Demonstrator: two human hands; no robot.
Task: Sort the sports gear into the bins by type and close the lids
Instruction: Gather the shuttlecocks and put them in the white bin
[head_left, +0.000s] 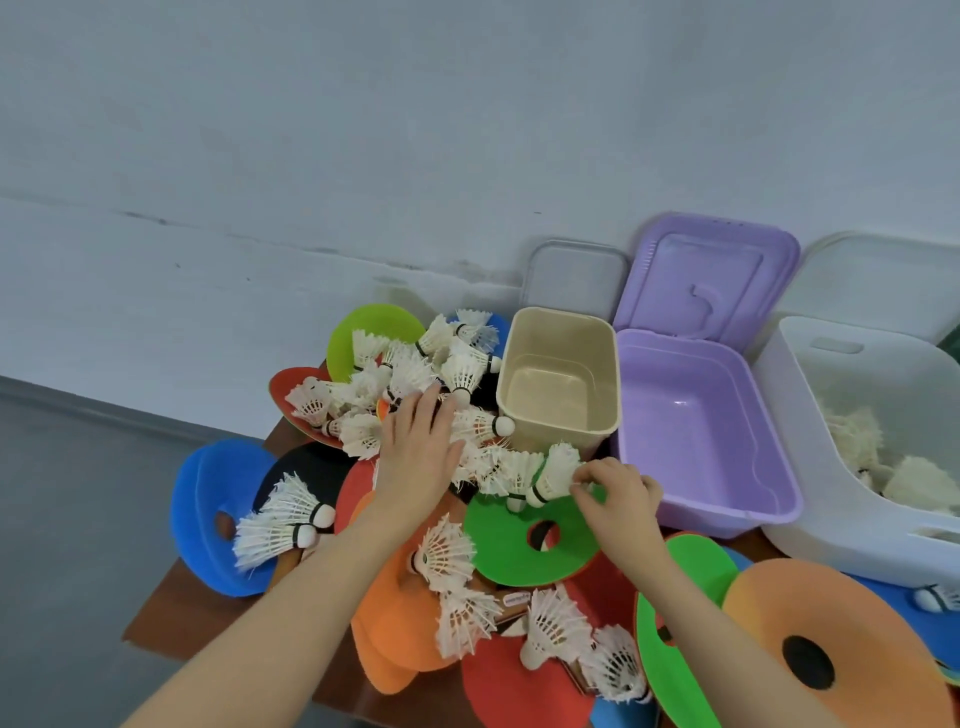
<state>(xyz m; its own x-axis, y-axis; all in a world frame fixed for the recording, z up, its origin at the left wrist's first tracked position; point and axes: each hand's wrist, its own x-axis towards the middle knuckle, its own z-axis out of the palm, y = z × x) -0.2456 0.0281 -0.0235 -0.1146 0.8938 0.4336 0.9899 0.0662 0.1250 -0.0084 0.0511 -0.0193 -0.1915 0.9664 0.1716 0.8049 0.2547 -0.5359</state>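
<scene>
Several white feather shuttlecocks (467, 371) lie scattered over coloured flat disc cones on a brown table (171, 613). My left hand (418, 452) lies flat with straight fingers on the shuttlecock pile beside the beige bin. My right hand (615, 499) pinches the feathers of one shuttlecock (553, 475) just above a green disc cone (535, 540). The beige bin (563, 332) and the purple bin (727, 499) stand open with nothing inside. The white bin (810, 509) at the right holds several shuttlecocks.
Blue (208, 509), orange (841, 660), red (524, 686) and lime (374, 327) disc cones overlap across the table. The purple lid (711, 275) and a clear lid (574, 273) lean against the white wall behind the bins. Grey floor lies at the left.
</scene>
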